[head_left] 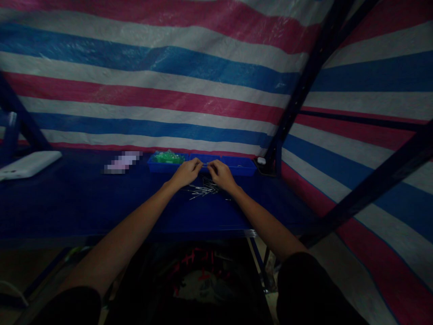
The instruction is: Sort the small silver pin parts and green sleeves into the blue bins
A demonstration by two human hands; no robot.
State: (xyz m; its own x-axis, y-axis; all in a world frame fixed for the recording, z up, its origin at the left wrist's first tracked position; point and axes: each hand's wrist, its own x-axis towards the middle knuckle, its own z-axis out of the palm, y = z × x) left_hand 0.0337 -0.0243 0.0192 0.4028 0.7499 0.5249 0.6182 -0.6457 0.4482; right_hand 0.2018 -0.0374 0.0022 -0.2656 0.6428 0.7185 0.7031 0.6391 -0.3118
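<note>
My left hand (188,172) and my right hand (221,174) meet in front of the blue bins, fingertips pinched. Between them they hold a small thin piece (204,164), too small and dark to name its kind. Just below, on the blue table (135,207), lies a loose pile of thin silvery metal sticks (204,188). Behind my left hand, a blue bin (155,168) contains green items in clear plastic (168,157). Another blue bin (241,168) stands behind my right hand with a few small pieces inside. The middle bin is partly covered by my hands.
A white flat device (32,164) lies at the far left, and a blurred-out pinkish item (122,162) beside the bins. Right of them a small white case (261,160) sits on a dark tray. Dark metal posts (287,108) and striped sheeting (152,99) enclose the table.
</note>
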